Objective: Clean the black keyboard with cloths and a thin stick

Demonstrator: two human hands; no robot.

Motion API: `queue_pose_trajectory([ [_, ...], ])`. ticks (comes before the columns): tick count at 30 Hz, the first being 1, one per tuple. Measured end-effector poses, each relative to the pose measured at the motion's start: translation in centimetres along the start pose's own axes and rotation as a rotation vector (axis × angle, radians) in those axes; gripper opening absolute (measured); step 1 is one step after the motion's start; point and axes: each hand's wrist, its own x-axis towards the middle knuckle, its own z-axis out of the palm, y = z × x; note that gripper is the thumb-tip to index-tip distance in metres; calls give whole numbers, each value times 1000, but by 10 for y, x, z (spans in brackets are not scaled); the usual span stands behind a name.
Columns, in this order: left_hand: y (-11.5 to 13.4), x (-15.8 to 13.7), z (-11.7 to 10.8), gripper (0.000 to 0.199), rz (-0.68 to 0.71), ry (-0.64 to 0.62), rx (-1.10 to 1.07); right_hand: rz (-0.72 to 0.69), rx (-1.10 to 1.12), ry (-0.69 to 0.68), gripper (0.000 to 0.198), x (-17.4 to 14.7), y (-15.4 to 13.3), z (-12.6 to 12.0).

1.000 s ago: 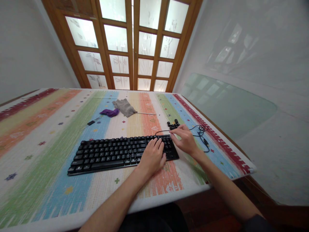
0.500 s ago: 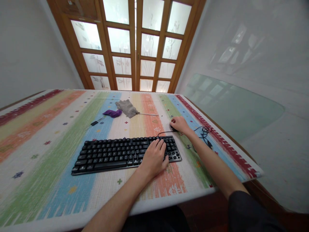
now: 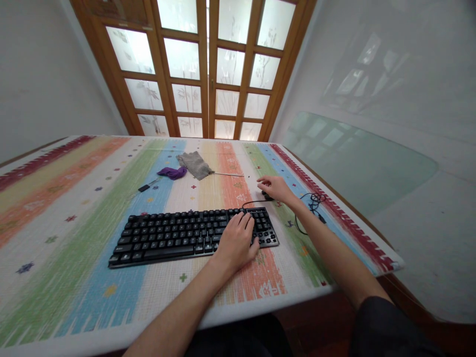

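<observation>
A black keyboard (image 3: 169, 238) lies on the striped tablecloth in front of me. My left hand (image 3: 236, 238) rests palm down on its right part, fingers stretched over the keys. Off the keyboard's far right corner, my right hand (image 3: 274, 187) hovers low with its fingers apart. Just under those fingers is a small dark part of the black cable (image 3: 256, 202), partly hidden by the hand. The rest of the cable lies in a loose coil (image 3: 315, 201) beyond my right wrist.
Farther back lie a grey knitted piece (image 3: 195, 164) with a thin needle (image 3: 228, 174), a bundle of purple yarn (image 3: 172, 172) and a small black-handled tool (image 3: 144, 188). The tablecloth (image 3: 92, 238) reaches the table's front edge. A wall stands at right.
The fingers of my right hand have opened from a pinch at the cable and lifted slightly. My left hand stays on the keyboard. The view has shifted a little.
</observation>
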Motion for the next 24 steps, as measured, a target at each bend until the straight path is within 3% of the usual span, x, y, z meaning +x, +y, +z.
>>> queue_pose_trajectory([
  [4,-1,1,1,43,-47,44,-2,-148,362,-37,25,-34,-10,-2],
  [8,-2,3,-1,39,-114,82,-7,-138,694,-173,28,-68,-21,-2],
  [11,-2,3,-2,37,-116,86,-17,-147,804,-216,30,-84,-25,-1],
  [16,-2,2,-2,37,-109,94,-8,-249,688,-100,23,-101,-29,0],
  [24,-2,2,-3,41,-111,111,-31,-415,376,-77,16,-116,-35,3],
])
